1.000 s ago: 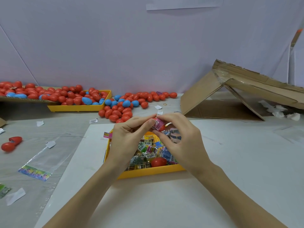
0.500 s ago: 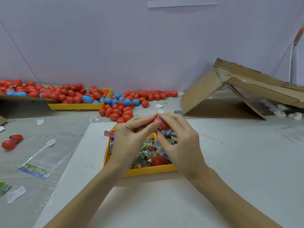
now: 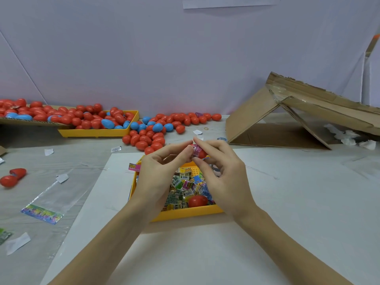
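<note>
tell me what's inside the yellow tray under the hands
The yellow tray holds small printed packets and one red egg near its front wall. The left hand and right hand cover its sides and back, so the rest is hidden.

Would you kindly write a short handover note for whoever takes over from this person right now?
Left hand: pinches the pink printed packet on the red plastic egg.
Right hand: pinches the same egg, above the yellow plastic tray.
Tray holds loose colourful packets and another red egg.
Done: heaps of red and blue eggs behind.
Left: probably seat the packet; the loose packets remain.
</note>
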`<state>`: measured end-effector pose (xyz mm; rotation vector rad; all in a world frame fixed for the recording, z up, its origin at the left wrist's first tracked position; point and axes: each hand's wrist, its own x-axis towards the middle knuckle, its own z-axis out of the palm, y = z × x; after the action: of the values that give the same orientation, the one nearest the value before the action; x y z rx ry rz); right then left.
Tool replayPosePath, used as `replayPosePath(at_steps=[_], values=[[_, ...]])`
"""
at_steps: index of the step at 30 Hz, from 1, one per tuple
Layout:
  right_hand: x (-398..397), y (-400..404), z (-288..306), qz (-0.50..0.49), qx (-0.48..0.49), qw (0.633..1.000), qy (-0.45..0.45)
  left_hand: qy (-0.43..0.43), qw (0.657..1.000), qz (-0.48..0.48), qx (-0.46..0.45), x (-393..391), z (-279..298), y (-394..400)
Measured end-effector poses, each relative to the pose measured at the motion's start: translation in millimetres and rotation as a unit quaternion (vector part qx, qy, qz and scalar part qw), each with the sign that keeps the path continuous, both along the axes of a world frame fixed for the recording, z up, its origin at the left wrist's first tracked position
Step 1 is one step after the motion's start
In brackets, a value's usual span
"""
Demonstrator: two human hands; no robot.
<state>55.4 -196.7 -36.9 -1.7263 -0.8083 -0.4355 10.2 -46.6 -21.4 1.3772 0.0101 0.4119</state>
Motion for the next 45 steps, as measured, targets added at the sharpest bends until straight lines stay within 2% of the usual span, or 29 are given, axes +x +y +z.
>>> replayPosePath(at_steps=[5,9,13,17,20,23,30,38,41,45], values=[[-4,3,1,0.019,0.034,0.998,0.046,-0.097,0.981,0.093,0.139,-1,-4,-5],[-6,4,3,0.049,0.075,0.991,0.095,-0.132,0.955,0.129,0.232,-1,-4,-6],[-4,-1,11,0.078,0.153,0.964,0.203,-0.157,0.931,0.096,0.316,1,0,-1],[-1,-5,15,0.085,0.183,0.949,0.242,-0.142,0.934,0.037,0.325,0,3,0],[-2,-7,17,0.095,0.172,0.963,0.186,-0.13,0.948,0.025,0.289,-2,4,-1],[-1,-10,19,0.108,0.119,0.982,0.103,-0.111,0.965,-0.004,0.24,-4,8,2],[7,-21,23,0.093,-0.036,0.995,0.001,-0.129,0.945,-0.056,0.297,-3,10,17],[9,-23,22,0.03,-0.111,0.987,-0.111,-0.144,0.944,-0.072,0.29,-3,9,17],[8,-21,18,0.01,-0.137,0.982,-0.131,-0.14,0.944,-0.074,0.291,-3,8,17],[8,-18,15,-0.001,-0.151,0.982,-0.116,-0.127,0.953,-0.096,0.258,-2,6,15]])
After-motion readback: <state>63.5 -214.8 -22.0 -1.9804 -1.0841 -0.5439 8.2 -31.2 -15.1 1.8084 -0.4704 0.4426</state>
